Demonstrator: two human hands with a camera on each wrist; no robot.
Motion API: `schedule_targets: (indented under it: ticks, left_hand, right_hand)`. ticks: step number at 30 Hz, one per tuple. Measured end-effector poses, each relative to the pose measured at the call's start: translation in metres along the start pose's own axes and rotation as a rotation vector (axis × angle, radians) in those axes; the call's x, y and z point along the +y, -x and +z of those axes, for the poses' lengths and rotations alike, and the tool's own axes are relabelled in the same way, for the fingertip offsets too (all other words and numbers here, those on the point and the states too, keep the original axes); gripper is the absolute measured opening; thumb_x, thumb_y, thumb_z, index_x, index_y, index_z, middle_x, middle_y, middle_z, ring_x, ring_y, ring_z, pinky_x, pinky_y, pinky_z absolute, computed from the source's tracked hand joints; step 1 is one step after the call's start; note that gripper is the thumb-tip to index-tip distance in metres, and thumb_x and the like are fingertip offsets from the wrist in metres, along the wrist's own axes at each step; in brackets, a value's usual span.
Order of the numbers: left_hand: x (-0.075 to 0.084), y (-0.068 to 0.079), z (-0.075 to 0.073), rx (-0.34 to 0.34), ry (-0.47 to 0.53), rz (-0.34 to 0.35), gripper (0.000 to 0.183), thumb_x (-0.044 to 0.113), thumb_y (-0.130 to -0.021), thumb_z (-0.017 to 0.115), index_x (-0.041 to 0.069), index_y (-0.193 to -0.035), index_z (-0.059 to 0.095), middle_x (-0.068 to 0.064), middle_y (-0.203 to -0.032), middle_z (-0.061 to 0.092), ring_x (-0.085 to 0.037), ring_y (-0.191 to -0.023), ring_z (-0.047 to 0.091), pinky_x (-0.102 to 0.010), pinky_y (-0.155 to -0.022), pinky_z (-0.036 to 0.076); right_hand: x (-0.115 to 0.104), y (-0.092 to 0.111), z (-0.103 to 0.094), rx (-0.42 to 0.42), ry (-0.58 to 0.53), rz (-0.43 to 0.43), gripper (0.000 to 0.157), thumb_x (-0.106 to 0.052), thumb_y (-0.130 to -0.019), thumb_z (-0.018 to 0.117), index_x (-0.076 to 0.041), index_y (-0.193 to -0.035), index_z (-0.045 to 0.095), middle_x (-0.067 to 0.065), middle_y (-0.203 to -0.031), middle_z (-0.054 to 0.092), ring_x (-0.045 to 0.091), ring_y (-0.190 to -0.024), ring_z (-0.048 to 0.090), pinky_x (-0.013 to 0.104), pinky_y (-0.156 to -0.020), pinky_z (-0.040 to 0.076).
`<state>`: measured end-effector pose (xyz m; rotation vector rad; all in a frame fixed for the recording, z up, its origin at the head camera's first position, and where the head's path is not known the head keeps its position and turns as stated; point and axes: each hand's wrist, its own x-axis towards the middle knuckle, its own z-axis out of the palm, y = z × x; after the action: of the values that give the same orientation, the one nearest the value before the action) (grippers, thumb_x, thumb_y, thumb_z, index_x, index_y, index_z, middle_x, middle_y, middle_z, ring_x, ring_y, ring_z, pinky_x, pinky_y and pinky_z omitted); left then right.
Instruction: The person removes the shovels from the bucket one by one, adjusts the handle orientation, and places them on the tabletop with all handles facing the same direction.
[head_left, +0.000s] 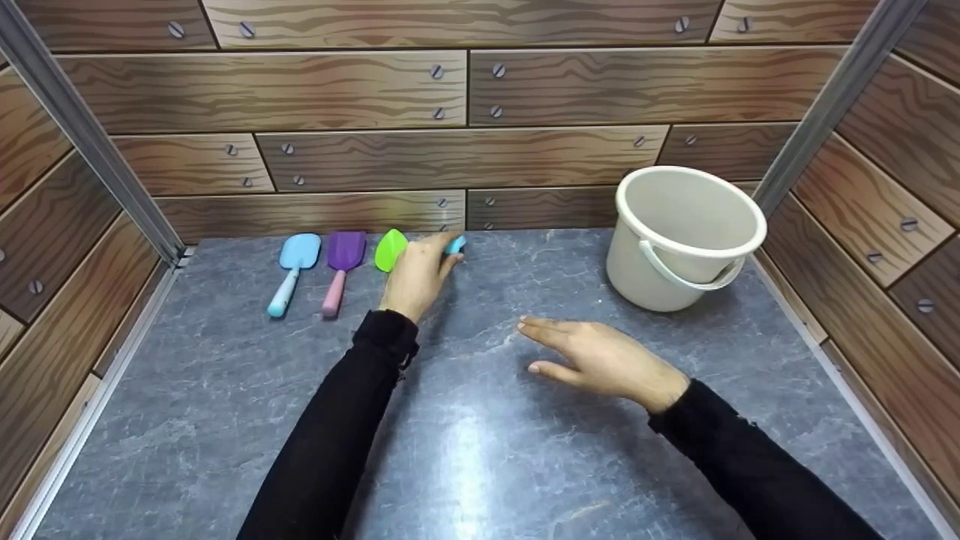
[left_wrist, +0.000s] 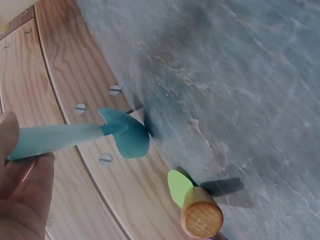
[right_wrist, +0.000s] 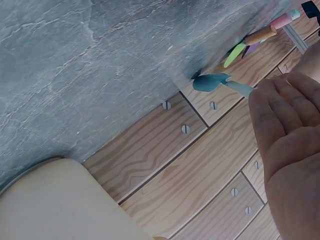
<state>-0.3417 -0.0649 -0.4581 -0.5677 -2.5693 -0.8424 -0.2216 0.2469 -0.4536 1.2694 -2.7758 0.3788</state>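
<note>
My left hand (head_left: 418, 275) pinches the handle end of a teal toy shovel (left_wrist: 131, 134) between thumb and fingers. Its scoop points down at the tabletop near the back wall; whether it touches is hard to tell. Just left of that hand lies a green shovel (head_left: 391, 250), whose wooden handle (left_wrist: 202, 215) shows in the left wrist view. A purple shovel (head_left: 346, 250) with a pink handle and a light blue shovel (head_left: 300, 251) lie farther left. Fingers straight, my right hand (head_left: 600, 357) hovers over the table and holds nothing.
A cream bucket (head_left: 628, 264) with a pale handle stands at the back right, beyond the right hand. Wood-patterned walls (head_left: 360, 90) close off the back and both sides of the grey marbled table (head_left: 225, 420). Metal rails (head_left: 97, 120) run along the corners.
</note>
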Motion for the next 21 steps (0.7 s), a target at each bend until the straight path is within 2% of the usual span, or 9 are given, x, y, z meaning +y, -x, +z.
schedule_targets:
  ticks: [4, 9, 16, 21]
  left_hand:
    - [0.000, 0.007, 0.003, -0.012, -0.062, 0.036, 0.037, 0.023, -0.112, 0.078, 0.003, -0.143, 0.079, -0.019, -0.135, 0.087, -0.041, -0.127, 0.085, -0.055, -0.111, 0.070]
    - [0.000, 0.015, 0.006, -0.068, -0.118, 0.054, 0.028, 0.022, -0.110, 0.080, 0.005, -0.132, 0.080, -0.018, -0.126, 0.089, -0.039, -0.121, 0.086, -0.056, -0.104, 0.072]
    - [-0.003, 0.021, 0.011, -0.097, -0.133, 0.078, 0.023, 0.006, -0.105, 0.086, 0.001, -0.128, 0.082, -0.020, -0.126, 0.088, -0.041, -0.119, 0.087, -0.057, -0.102, 0.072]
    - [-0.006, 0.024, 0.015, -0.133, -0.165, 0.078, 0.023, -0.002, -0.103, 0.086, -0.002, -0.126, 0.083, -0.020, -0.127, 0.087, -0.043, -0.120, 0.086, -0.056, -0.104, 0.072]
  right_hand:
    - [0.000, 0.001, 0.001, -0.016, 0.000, 0.007, 0.069, -0.049, -0.120, 0.067, -0.008, -0.175, 0.056, 0.016, -0.178, 0.060, 0.038, -0.159, 0.067, 0.058, -0.128, 0.060]
    - [0.000, 0.002, 0.001, -0.049, -0.010, 0.021, 0.075, -0.055, -0.120, 0.064, -0.010, -0.178, 0.052, 0.014, -0.182, 0.055, 0.036, -0.165, 0.061, 0.059, -0.133, 0.056]
    - [-0.002, 0.002, 0.003, -0.057, -0.007, 0.003, 0.075, -0.056, -0.120, 0.063, -0.013, -0.180, 0.049, 0.012, -0.184, 0.053, 0.034, -0.169, 0.057, 0.058, -0.137, 0.052]
    - [-0.001, 0.002, 0.005, -0.046, 0.042, -0.033, 0.073, -0.055, -0.119, 0.065, -0.014, -0.178, 0.052, 0.010, -0.184, 0.054, 0.032, -0.169, 0.057, 0.058, -0.136, 0.053]
